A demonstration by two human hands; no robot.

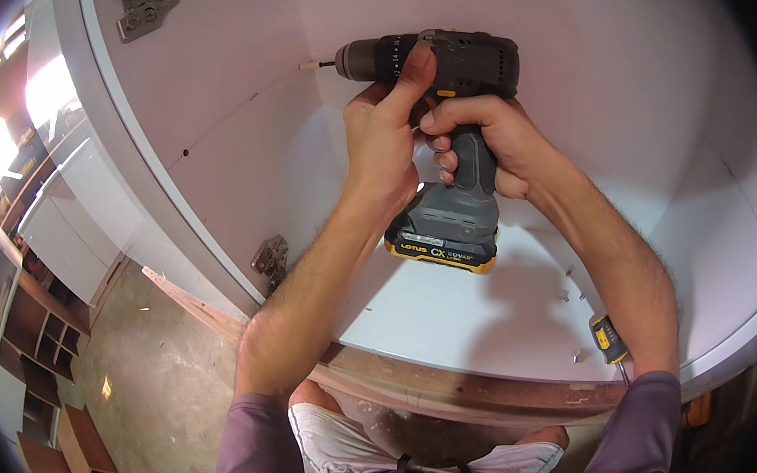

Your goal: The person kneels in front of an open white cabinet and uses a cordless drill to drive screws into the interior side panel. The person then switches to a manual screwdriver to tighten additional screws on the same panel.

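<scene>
A grey-black cordless drill (474, 62) with a yellow-edged battery (440, 248) is held sideways inside a white cabinet, its chuck facing left. My right hand (506, 140) is wrapped round the upper handle, near the trigger. My left hand (384, 144) steadies the drill from the front, its thumb up along the body behind the chuck and its other fingers partly hidden. From the chuck runs a thin bit (325, 64) with a pale tip at the cabinet's left side panel (243, 39). Whether the tip has entered the panel I cannot tell.
On the left panel are an upper metal hinge plate (143, 3), a lower hinge (270, 259), a pencil line and a dark hole (186, 153). Near my right forearm a yellow-black screwdriver (606, 337) lies among several small fittings (576, 355). A wooden edge (474, 382) runs along the front.
</scene>
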